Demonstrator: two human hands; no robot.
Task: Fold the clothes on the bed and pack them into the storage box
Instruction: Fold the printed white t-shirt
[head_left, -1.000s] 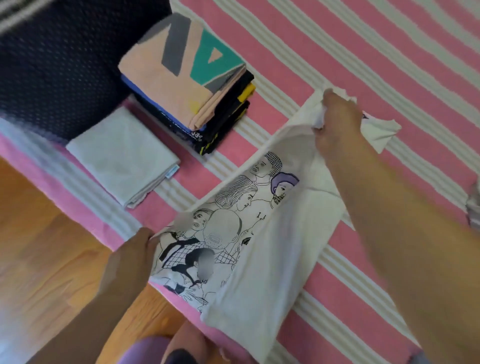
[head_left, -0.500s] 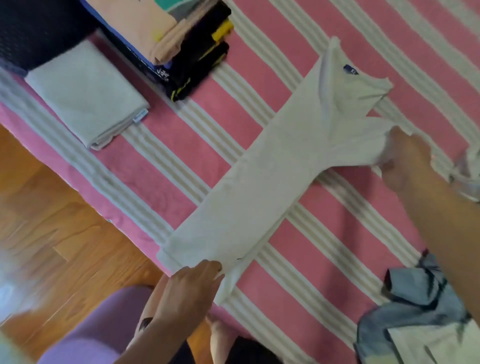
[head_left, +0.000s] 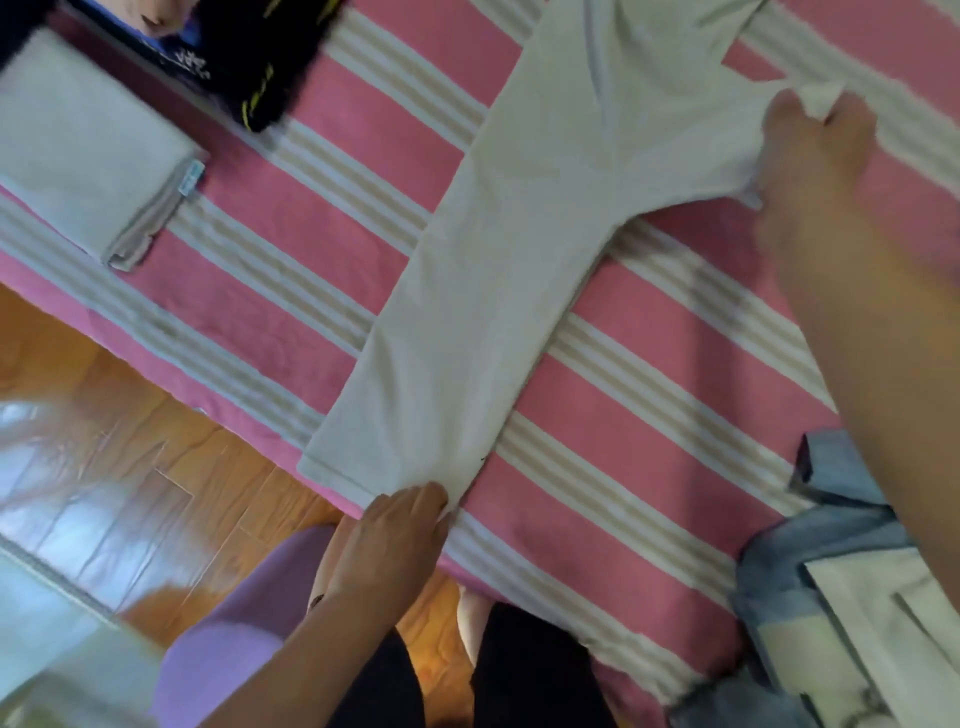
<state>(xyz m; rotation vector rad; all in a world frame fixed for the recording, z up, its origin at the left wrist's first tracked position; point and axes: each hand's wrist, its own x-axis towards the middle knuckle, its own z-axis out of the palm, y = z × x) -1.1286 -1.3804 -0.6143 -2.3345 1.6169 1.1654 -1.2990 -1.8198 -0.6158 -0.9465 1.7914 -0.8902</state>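
Lying flat on the pink striped bed (head_left: 597, 405), a white shirt (head_left: 498, 270) folded long and thin, plain side up, running from the near bed edge toward the far side. Left hand (head_left: 395, 540) with fingers curled, pinching the bottom hem right at the bed edge. Right hand (head_left: 815, 150) gripping the sleeve end, fingers closed on bunched cloth. Bare stripes on both sides of the shirt. Folded grey cloth (head_left: 88, 156) and a dark folded stack (head_left: 249, 47) well apart at far left. Blue denim pile (head_left: 831, 561) near the right, not touching. Wood floor (head_left: 130, 467) below the edge.
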